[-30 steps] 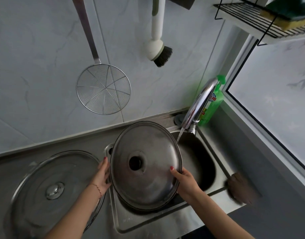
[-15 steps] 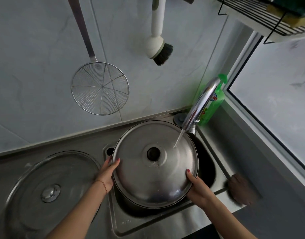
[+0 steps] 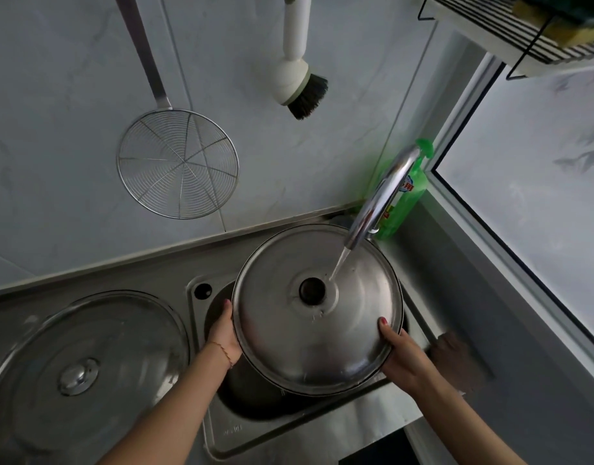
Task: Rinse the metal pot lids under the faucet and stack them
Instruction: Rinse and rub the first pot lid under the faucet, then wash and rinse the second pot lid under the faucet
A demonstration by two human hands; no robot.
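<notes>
A round metal pot lid (image 3: 339,333) with a dark centre knob is held over the sink (image 3: 221,427). My left hand (image 3: 223,337) grips its left rim and my right hand (image 3: 401,352) grips its right rim, thumb on top. Water runs from the chrome faucet (image 3: 379,203) onto the lid just right of the knob. A second, larger metal lid (image 3: 87,374) with a shiny knob lies flat on the counter to the left.
A wire skimmer (image 3: 178,164) and a white dish brush (image 3: 300,82) hang on the tiled wall. A green soap bottle (image 3: 406,199) stands behind the faucet. A dark scouring pad (image 3: 456,360) lies right of the sink. A wire shelf (image 3: 510,31) hangs top right by the window.
The lid has been tipped from steeply tilted to nearly level and shifted right under the faucet. The water stream now hits its top near the knob.
</notes>
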